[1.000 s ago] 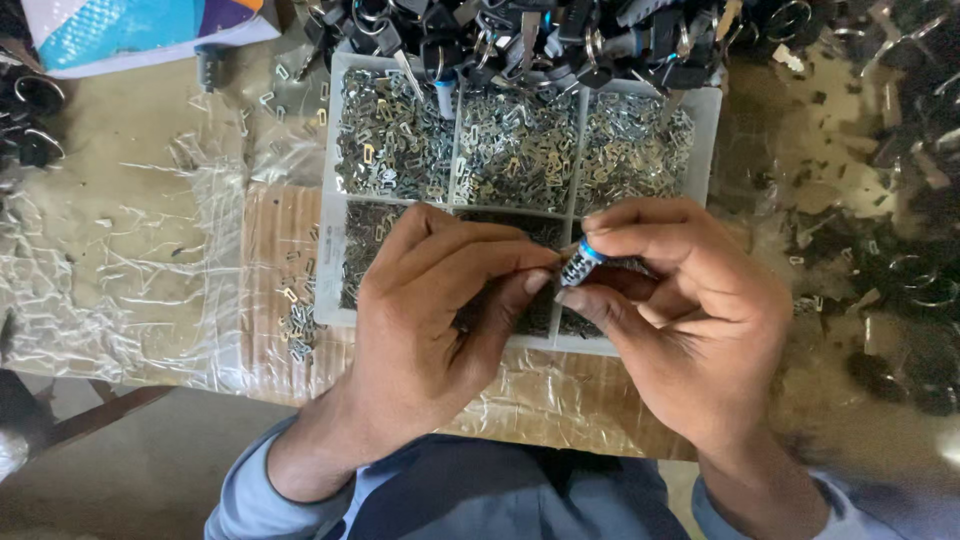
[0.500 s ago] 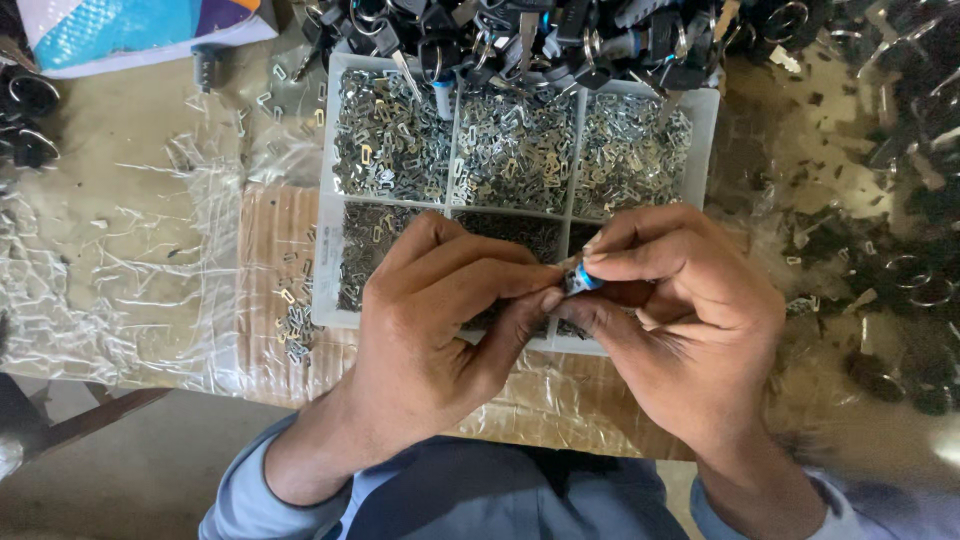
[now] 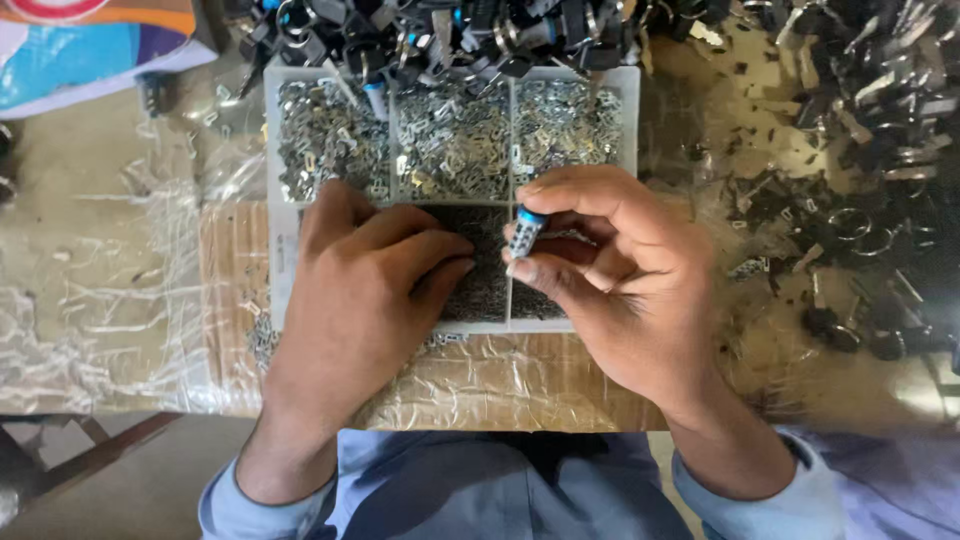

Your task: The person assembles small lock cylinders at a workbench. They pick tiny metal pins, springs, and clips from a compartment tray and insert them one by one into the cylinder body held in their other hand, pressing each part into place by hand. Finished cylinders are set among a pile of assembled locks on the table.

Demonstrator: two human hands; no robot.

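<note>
At the far upper left of the frame a flat packet (image 3: 90,45) in blue, orange and white lies on the table (image 3: 120,300), which is covered in crinkled clear plastic film. Right of it, at upper centre, sits a white compartment tray (image 3: 272,200): three upper cells are heaped with small shiny metal pieces, and the lower cells, partly hidden, hold darker, finer bits. The left hand (image 3: 365,290) lies palm-down over the lower left cells, fingers bent into the dark pieces; whether its grip has closed on anything cannot be told. Just right of centre, the right hand (image 3: 610,280) pinches one small cylinder (image 3: 526,232), white and dark with a blue top, held tilted above the tray's lower right cell. A pile of dark clips and rings (image 3: 850,180) fills the right side.
</note>
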